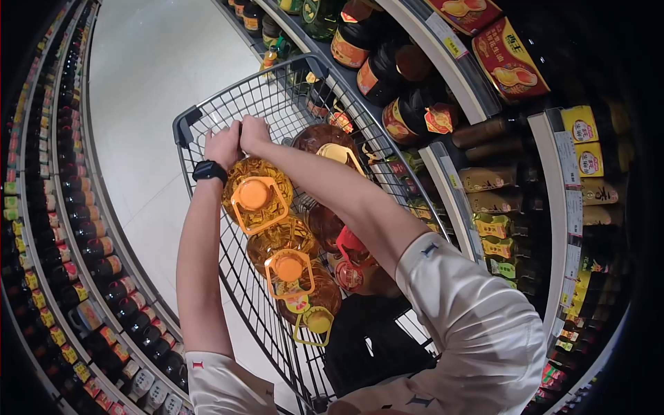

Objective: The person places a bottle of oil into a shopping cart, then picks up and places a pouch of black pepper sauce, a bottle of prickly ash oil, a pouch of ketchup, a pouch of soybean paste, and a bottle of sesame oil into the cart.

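While reaching into shopping cart [188, 126], gripping orange-capped oil bottle [259, 194] with left hand [223, 146] and right hand [254, 134], both closed round it.

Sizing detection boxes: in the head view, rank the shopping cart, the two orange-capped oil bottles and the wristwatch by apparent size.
1. shopping cart
2. far orange-capped oil bottle and near orange-capped oil bottle: these look alike, and their nearness to the camera differs, so they are left unranked
3. wristwatch

Orange-capped golden oil bottle [257, 197], seemingly upright, in cart [185, 127]
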